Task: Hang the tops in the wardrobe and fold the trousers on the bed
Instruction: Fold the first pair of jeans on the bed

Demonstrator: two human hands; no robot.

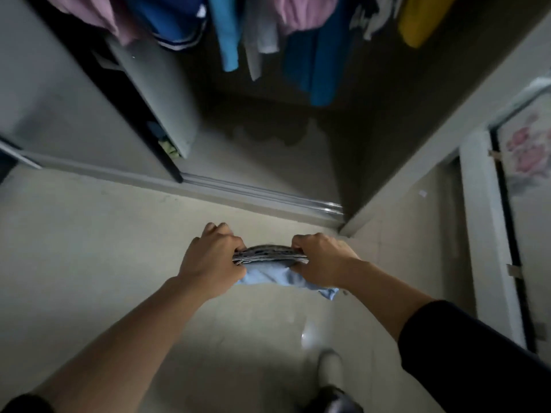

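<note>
A folded stack of garments (269,254), dark patterned cloth on top and light blue cloth (283,278) below, is held in the air between both hands in front of the open wardrobe (283,150). My left hand (213,257) grips its left end and my right hand (320,262) grips its right end. Tops hang inside the wardrobe: pink (304,10), blue (316,73), light blue (228,34), white (262,37) and yellow (420,19).
The wardrobe's sliding door (74,114) stands at the left, with its floor track (268,195) just ahead of my hands. A wall corner (346,228) and a door frame with a floral panel (524,150) are at the right. My foot (329,368) is on the tiled floor.
</note>
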